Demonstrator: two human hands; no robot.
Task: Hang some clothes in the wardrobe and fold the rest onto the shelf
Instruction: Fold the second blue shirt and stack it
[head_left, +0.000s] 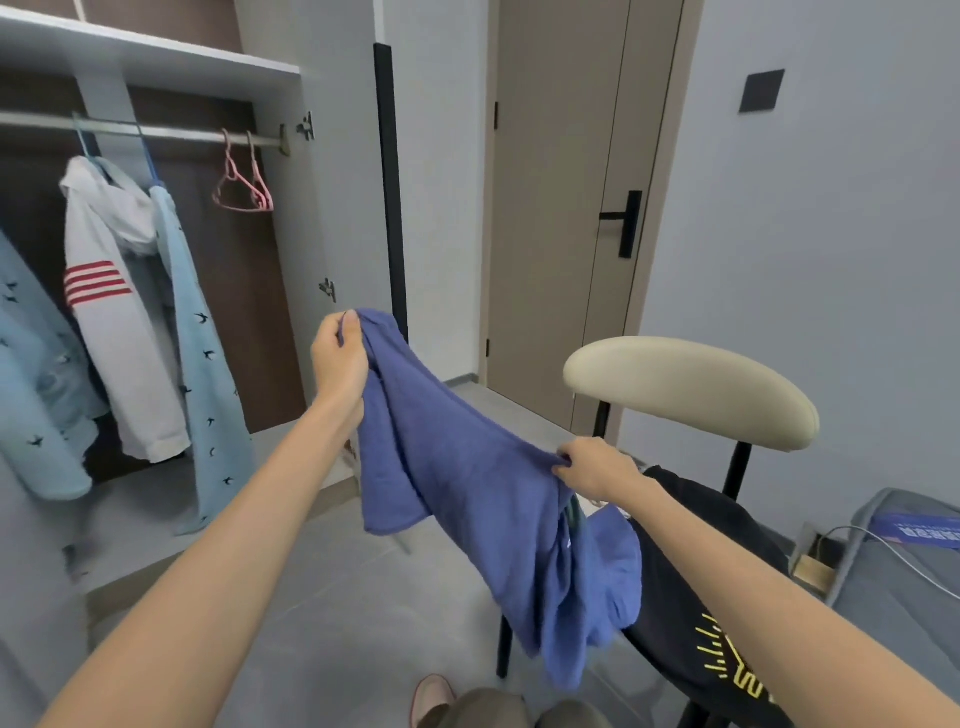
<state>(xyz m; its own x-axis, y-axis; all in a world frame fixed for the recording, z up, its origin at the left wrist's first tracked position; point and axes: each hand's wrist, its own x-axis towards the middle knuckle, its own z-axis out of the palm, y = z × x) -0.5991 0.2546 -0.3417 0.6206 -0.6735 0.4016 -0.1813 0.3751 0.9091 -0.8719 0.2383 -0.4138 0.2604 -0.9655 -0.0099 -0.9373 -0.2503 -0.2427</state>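
- Directly before the open wardrobe (156, 57), a person holds a blue garment (467, 493) in mid-air with both arms outstretched, as seen from the head camera.
- The left hand (337, 358) is raised higher, its fingers and thumb pinching one bunched end of the cloth near the wardrobe door (337, 156).
- The right hand (597, 467) is lower and nearer the chair (691, 389), fingers curled round a fold of the same cloth; the rest of the garment sags between and below the two hands.
- Inside the wardrobe, a white hooded top (119, 322) with red stripes and a pale-blue bird-print shirt (202, 364) hang from the rail (182, 134), with another pale-blue garment (36, 374) at the far left.
- Two pink hangers (241, 182) hang at the rail's right end, apart from the clothes.
- A black garment (691, 571) with yellow print lies over the chair seat, under the right forearm.
- Grey floor (363, 597) runs between the wardrobe's base and the chair toward a closed door (561, 208) with a black handle (626, 221).
- A grey case (909, 571) sits at the right edge, beside the chair.
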